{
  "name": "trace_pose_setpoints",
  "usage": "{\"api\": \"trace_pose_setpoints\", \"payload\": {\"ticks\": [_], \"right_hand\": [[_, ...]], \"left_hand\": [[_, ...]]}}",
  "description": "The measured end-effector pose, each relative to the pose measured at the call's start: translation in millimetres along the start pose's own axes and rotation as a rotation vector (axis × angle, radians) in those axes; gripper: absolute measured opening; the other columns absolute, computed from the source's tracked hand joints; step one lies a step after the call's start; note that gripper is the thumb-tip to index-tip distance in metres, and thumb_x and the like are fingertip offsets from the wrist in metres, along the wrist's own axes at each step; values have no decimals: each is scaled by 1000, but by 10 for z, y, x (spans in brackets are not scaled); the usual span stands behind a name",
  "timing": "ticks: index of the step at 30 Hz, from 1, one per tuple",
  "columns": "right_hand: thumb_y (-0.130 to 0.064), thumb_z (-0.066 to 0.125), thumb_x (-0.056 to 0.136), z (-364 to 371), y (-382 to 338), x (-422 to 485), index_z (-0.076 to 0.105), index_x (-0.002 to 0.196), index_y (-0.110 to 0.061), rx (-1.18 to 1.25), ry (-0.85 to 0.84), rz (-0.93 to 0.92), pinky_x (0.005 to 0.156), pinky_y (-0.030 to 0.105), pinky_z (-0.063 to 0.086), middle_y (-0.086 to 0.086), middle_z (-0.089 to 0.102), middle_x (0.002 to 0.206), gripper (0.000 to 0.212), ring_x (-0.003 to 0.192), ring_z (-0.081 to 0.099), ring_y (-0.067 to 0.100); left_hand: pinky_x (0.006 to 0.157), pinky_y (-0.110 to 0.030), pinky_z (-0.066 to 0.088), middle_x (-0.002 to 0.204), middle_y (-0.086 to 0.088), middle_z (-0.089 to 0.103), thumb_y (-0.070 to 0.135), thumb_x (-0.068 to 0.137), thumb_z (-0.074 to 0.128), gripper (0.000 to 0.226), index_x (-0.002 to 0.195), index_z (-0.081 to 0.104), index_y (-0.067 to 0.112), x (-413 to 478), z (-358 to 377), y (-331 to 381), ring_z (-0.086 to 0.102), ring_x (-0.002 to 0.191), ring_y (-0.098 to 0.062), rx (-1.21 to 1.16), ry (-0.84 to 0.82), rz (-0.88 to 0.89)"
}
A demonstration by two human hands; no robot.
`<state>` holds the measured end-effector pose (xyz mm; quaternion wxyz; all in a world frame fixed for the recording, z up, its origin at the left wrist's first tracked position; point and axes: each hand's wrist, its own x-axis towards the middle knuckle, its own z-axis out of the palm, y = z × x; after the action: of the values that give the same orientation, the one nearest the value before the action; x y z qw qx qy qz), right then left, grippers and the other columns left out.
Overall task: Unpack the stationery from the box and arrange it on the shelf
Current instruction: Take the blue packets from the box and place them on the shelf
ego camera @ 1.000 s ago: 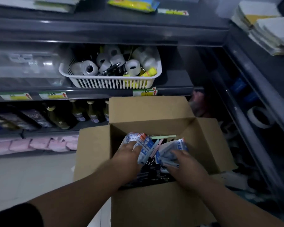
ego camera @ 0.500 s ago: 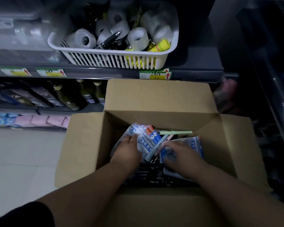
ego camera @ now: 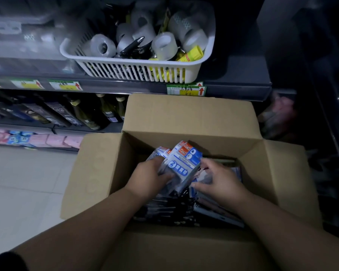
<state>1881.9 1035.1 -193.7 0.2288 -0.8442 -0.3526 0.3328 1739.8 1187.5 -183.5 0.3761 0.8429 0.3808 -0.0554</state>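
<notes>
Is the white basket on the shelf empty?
No, the white basket holds tape rolls, a black pen and yellow packets.

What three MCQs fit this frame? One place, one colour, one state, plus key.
1. Where does the white basket stand?
A. on the floor
B. on the shelf above the cardboard box
C. inside the box

2. What colour is the arrow on the shelf label under the basket?
A. blue
B. red
C. black

3. What is the left hand doing?
A. resting on the basket
B. hanging empty
C. gripping packets in the box

Key:
1 B, it sits on the shelf, beyond the box's far flap.
2 B, the arrow is plainly red.
3 C, its fingers curl round the blue-and-white packets.
</notes>
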Motion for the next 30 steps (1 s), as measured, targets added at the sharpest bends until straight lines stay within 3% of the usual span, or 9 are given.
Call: {"api": "trace_pose_setpoints", "payload": {"ticks": [5, 9, 12, 14, 16, 19, 22, 25, 30], "right_hand": [[-27, 90, 58, -132, -239, -88, 37, 141, -32, 205, 182, -104, 94, 9, 32, -21, 47, 128, 98, 117, 46, -4], [-24, 83, 68, -219, -290, -135, 71, 96, -25, 152, 60, -51, 82, 29, 53, -9, 74, 89, 30, 83, 67, 3], [-24, 79, 74, -205, -172, -144, 73, 81, -11, 134, 17, 51, 73, 32, 52, 1, 74, 80, 16, 77, 67, 12], [-22, 79, 76, -187, -57, -138, 73, 81, -9, 221, 5, 162, 72, 30, 51, 1, 74, 81, 15, 77, 64, 10], [-24, 78, 77, -167, 56, -106, 73, 89, -9, 259, -12, 264, 76, 29, 51, 3, 74, 88, 19, 82, 67, 14], [-22, 73, 81, -116, 155, -51, 70, 95, -5, 224, -20, 345, 75, 28, 48, 9, 72, 93, 22, 89, 67, 23], [-18, 66, 79, -42, 198, -27, 67, 92, -1, 235, -13, 402, 70, 30, 47, 15, 71, 90, 21, 87, 66, 31], [-27, 69, 65, -2, 272, -31, 69, 91, -6, 453, -16, 414, 83, 44, 57, 10, 75, 87, 34, 88, 71, 30], [-6, 84, 68, -41, 249, -57, 71, 90, -10, 578, -23, 388, 85, 40, 57, 1, 76, 85, 26, 83, 72, 18]], "left_hand": [[85, -34, 51, 97, 2, 72, 39, 74, 69, 38, 109, 66, 24, -32, -102, 138, 65, 92, -14, -46, -65, 185], [83, -30, 52, 89, 9, 72, 33, 73, 76, 25, 96, 67, 29, -93, -36, 208, 65, 81, -2, -242, -163, 184], [79, -9, 45, 102, 6, 67, 20, 76, 79, 34, 108, 65, 18, -123, -14, 211, 58, 81, 9, -446, -178, 60], [79, -5, 40, 115, 5, 60, 33, 79, 75, 45, 119, 60, 19, -72, -25, 136, 57, 99, 2, -352, -37, -59], [90, -18, 38, 131, -5, 52, 38, 89, 62, 52, 134, 48, 15, 17, -35, 19, 51, 121, -18, -146, 42, -188], [101, -28, 33, 147, -18, 36, 42, 98, 42, 63, 145, 27, 4, 132, 37, -96, 38, 133, -32, 59, -103, -348], [83, -26, 38, 130, -18, 55, 34, 97, 48, 44, 129, 47, 5, 174, 98, -123, 52, 119, -33, 17, -76, -350], [66, -21, 33, 111, -13, 66, 24, 90, 60, 24, 109, 60, 9, 168, 109, -138, 60, 96, -27, 9, -33, -307], [55, -24, 34, 82, -4, 63, 24, 80, 72, 14, 80, 58, 19, 133, 38, -108, 56, 75, -16, 69, -155, -250]]}}
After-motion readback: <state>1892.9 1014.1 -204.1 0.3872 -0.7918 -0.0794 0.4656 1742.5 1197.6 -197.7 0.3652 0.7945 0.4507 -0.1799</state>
